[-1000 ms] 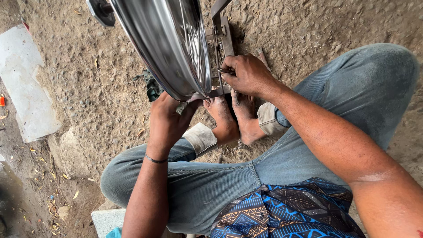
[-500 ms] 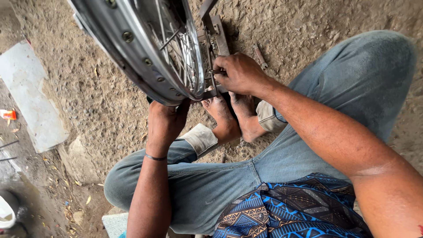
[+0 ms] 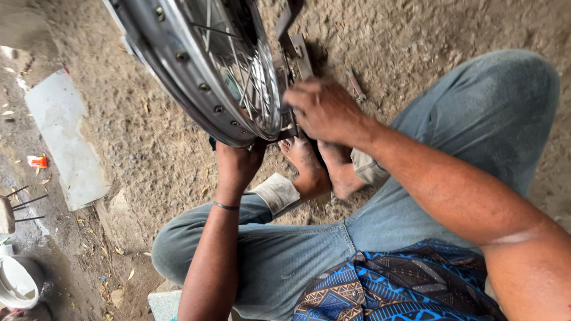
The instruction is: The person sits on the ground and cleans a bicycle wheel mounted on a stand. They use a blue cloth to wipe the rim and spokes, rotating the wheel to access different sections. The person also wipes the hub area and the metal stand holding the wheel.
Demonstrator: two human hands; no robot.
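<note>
A shiny spoked wheel rim [image 3: 196, 89] stands upright in a metal stand [image 3: 292, 50] on the dirt ground. My left hand [image 3: 238, 163] grips the rim's lower edge from beneath. My right hand [image 3: 324, 110] is closed at the rim's right side, by the spokes and the stand; what its fingers pinch is hidden. My bare feet [image 3: 318, 169] rest just below the wheel, between my bent knees in blue jeans.
A flat pale slab [image 3: 65, 139] lies on the ground at left, with a small orange object [image 3: 37, 161] beside it. A white bowl [image 3: 18, 282] sits at the bottom left corner. A small metal piece [image 3: 355, 86] lies right of the stand.
The view has shifted and the wheel's open spoked side now shows more. The rim has tilted or turned slightly; both hands stay on it.
</note>
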